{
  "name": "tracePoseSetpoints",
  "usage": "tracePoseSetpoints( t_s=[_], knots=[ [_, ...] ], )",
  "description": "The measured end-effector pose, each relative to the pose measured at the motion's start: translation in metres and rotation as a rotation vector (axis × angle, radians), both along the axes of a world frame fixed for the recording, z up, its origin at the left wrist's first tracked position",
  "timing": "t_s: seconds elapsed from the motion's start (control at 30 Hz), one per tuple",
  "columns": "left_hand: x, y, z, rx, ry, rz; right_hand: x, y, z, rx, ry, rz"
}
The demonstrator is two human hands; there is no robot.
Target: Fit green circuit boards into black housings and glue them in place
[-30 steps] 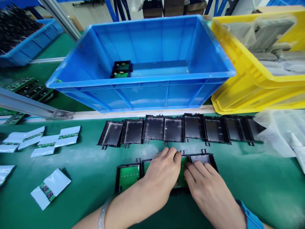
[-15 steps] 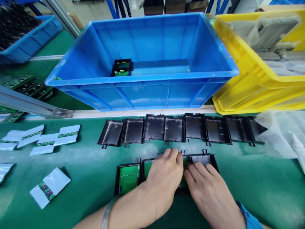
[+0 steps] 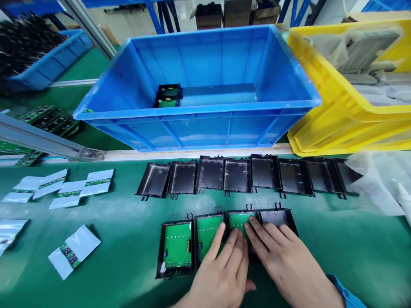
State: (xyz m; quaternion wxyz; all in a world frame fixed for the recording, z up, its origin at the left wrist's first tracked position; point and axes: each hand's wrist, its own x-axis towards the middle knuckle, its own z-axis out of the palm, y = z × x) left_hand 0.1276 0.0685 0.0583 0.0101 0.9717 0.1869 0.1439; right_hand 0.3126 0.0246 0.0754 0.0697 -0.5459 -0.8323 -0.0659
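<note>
Four black plastic cases stand side by side in front of me, the left three with a board inside. My left hand (image 3: 224,265) lies with fingers stretched over the third case, its index finger reaching the edge of the second green circuit board (image 3: 207,231). The fingertips of my right hand (image 3: 282,252) rest on the third circuit board (image 3: 240,219), fingers extended, partly covering the fourth case (image 3: 274,217). The leftmost circuit board (image 3: 177,244) sits uncovered in its case. Both hands hide the near part of the third case.
Behind is a row of several black cases (image 3: 237,175). A blue bin (image 3: 199,124) holds two boarded cases; a yellow crate (image 3: 349,124) stands right. Wrapped boards (image 3: 75,250) lie left, a plastic bag (image 3: 369,184) right. A metal post (image 3: 90,25) rises left.
My left hand has drawn back toward me and its bent fingers have straightened, uncovering more of the second and third boards. My right fingers have stretched over the third board. The view has shifted slightly.
</note>
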Motion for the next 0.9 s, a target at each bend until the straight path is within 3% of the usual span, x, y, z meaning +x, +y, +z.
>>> tracePoseSetpoints(
  t_s=[0.2,0.4,0.5,0.6,0.67,0.77,0.9],
  knots=[
    [0.013,-0.01,-0.006,0.227,-0.068,0.005,-0.018,0.005,0.001,0.019,-0.101,0.022],
    [0.02,-0.006,-0.004,0.238,-0.123,0.001,-0.022,0.011,-0.002,0.021,-0.146,0.072],
    [0.011,0.005,0.003,0.049,-0.055,0.0,-0.004,0.021,0.005,-0.045,-0.078,0.083],
    [-0.005,0.025,0.021,-0.38,-0.016,-0.007,0.022,0.029,0.019,-0.185,0.155,0.112],
    [-0.014,0.039,0.033,-0.59,-0.023,0.063,0.036,0.028,0.027,-0.249,0.336,0.105],
    [-0.017,0.053,0.042,-0.696,0.017,0.196,0.043,0.022,0.03,-0.246,0.455,0.032],
    [-0.003,0.053,0.036,-0.707,0.115,0.198,0.032,0.014,0.019,-0.22,0.396,0.0]
  ],
)
